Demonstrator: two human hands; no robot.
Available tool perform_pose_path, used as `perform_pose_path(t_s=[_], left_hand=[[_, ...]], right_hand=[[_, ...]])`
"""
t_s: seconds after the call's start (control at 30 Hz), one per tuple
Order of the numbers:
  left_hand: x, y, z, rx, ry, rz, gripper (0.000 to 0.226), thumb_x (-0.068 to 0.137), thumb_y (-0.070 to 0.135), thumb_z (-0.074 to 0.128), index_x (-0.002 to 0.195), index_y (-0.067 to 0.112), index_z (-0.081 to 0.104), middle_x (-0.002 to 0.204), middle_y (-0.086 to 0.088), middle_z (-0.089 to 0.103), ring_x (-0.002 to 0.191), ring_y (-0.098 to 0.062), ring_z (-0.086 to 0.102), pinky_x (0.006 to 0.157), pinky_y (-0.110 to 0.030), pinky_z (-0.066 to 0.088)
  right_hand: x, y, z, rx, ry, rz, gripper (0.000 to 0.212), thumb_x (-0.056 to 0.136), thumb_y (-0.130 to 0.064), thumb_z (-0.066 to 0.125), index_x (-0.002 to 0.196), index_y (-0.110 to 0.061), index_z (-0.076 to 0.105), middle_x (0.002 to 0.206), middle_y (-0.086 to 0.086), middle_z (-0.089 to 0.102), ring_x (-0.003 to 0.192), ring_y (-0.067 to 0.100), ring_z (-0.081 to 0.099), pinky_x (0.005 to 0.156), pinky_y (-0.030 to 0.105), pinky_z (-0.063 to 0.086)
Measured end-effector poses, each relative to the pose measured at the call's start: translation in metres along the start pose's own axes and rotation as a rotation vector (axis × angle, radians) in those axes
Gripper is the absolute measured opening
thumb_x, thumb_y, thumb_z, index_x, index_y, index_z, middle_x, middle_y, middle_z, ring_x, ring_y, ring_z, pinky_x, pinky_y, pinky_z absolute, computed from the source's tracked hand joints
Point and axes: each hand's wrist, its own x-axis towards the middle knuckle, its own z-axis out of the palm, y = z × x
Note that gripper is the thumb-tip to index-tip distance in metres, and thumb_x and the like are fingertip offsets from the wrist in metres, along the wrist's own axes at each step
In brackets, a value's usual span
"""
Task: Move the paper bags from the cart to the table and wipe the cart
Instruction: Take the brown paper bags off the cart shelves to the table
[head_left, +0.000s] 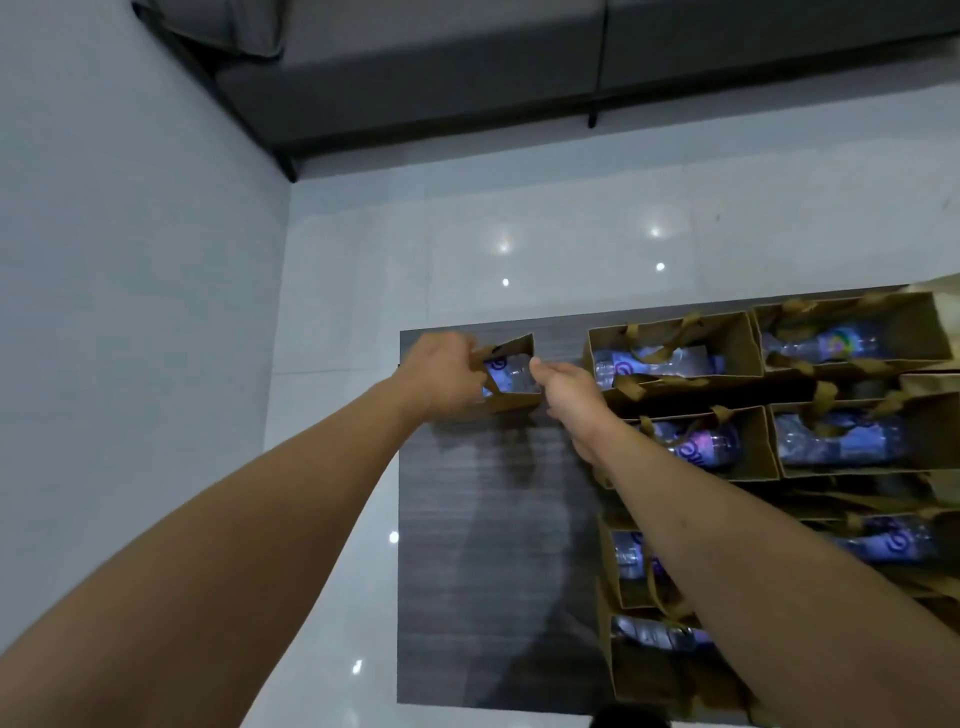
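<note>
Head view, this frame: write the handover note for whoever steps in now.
Left hand: grips the handle of the small paper bag at the dark table's far left corner.
Right hand: fingers at that bag's right rim; grip unclear.
Other paper bags, each holding a water bottle, fill the table's right side.
Done: many bags are on the table.
Left: release this bag. The cart is out of view, so remaining bags and wiping cannot be judged.
</note>
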Motion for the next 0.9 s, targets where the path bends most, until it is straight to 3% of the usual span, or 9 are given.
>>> perform_pose_path(t_s=[0.07, 0.2, 0.3, 0.37, 0.5, 0.67, 0.77, 0.9], left_hand=[[0.001, -0.006, -0.001, 0.021, 0.029, 0.024, 0.005, 0.087, 0.014, 0.06, 0.092, 0.013, 0.058, 0.09, -0.006, 0.06, 0.087, -0.028, 0.056, 0.067, -0.03, 0.038], [-0.011, -0.016, -0.005, 0.03, 0.07, 0.068, 0.036, 0.089, 0.011, 0.058, 0.125, 0.013, 0.057, 0.11, -0.009, 0.058, 0.103, -0.028, 0.055, 0.077, -0.031, 0.041], [-0.033, -0.02, -0.011, 0.018, 0.073, 0.106, 0.053, 0.09, 0.022, 0.062, 0.141, 0.017, 0.049, 0.13, -0.012, 0.055, 0.118, -0.032, 0.053, 0.09, -0.035, 0.045], [-0.057, -0.023, -0.019, -0.014, 0.049, 0.135, 0.054, 0.09, 0.028, 0.064, 0.142, 0.02, 0.05, 0.131, -0.01, 0.055, 0.119, -0.031, 0.053, 0.089, -0.03, 0.042], [-0.115, -0.032, -0.041, 0.035, 0.032, 0.25, 0.036, 0.093, 0.037, 0.062, 0.125, 0.022, 0.059, 0.107, -0.005, 0.059, 0.101, -0.025, 0.057, 0.076, -0.028, 0.04], [-0.184, -0.018, -0.061, 0.118, 0.102, 0.37, 0.037, 0.094, 0.035, 0.06, 0.127, 0.019, 0.06, 0.12, -0.005, 0.06, 0.108, -0.025, 0.056, 0.09, -0.035, 0.049], [-0.226, 0.005, -0.057, 0.14, 0.141, 0.524, 0.043, 0.096, 0.032, 0.06, 0.137, 0.021, 0.055, 0.131, -0.004, 0.056, 0.117, -0.024, 0.054, 0.095, -0.034, 0.048], [-0.286, 0.054, -0.037, 0.185, 0.162, 0.773, 0.04, 0.096, 0.033, 0.061, 0.135, 0.022, 0.056, 0.129, 0.0, 0.057, 0.113, -0.019, 0.054, 0.09, -0.029, 0.047]], right_hand=[[-0.005, 0.001, -0.001, -0.011, -0.024, 0.01, 0.031, 0.097, -0.05, 0.056, 0.116, -0.028, 0.066, 0.124, 0.0, 0.065, 0.117, 0.022, 0.058, 0.106, 0.049, 0.045], [-0.027, 0.003, 0.002, -0.046, 0.001, 0.002, 0.038, 0.097, -0.047, 0.058, 0.126, -0.023, 0.064, 0.126, 0.0, 0.064, 0.118, 0.021, 0.057, 0.106, 0.048, 0.046], [-0.048, 0.008, 0.004, -0.082, 0.017, -0.032, 0.034, 0.097, -0.04, 0.061, 0.126, -0.023, 0.065, 0.125, 0.0, 0.065, 0.117, 0.02, 0.058, 0.107, 0.047, 0.045], [-0.069, 0.011, 0.004, -0.095, 0.027, -0.06, 0.034, 0.095, -0.036, 0.065, 0.128, -0.025, 0.064, 0.126, -0.002, 0.065, 0.119, 0.02, 0.058, 0.108, 0.047, 0.045], [-0.131, 0.009, -0.004, -0.194, 0.076, -0.14, 0.042, 0.093, -0.037, 0.068, 0.133, -0.029, 0.06, 0.13, -0.004, 0.063, 0.12, 0.018, 0.057, 0.107, 0.047, 0.046], [-0.238, 0.011, -0.023, -0.368, 0.278, -0.247, 0.051, 0.094, -0.036, 0.068, 0.142, -0.028, 0.054, 0.139, -0.002, 0.056, 0.122, 0.019, 0.054, 0.087, 0.029, 0.05], [-0.305, 0.03, -0.036, -0.461, 0.409, -0.317, 0.056, 0.094, -0.036, 0.068, 0.146, -0.024, 0.05, 0.142, -0.002, 0.056, 0.129, 0.02, 0.053, 0.104, 0.034, 0.046], [-0.39, 0.078, -0.058, -0.536, 0.608, -0.336, 0.063, 0.091, -0.044, 0.068, 0.148, -0.026, 0.047, 0.147, -0.002, 0.051, 0.133, 0.021, 0.049, 0.109, 0.04, 0.044]])
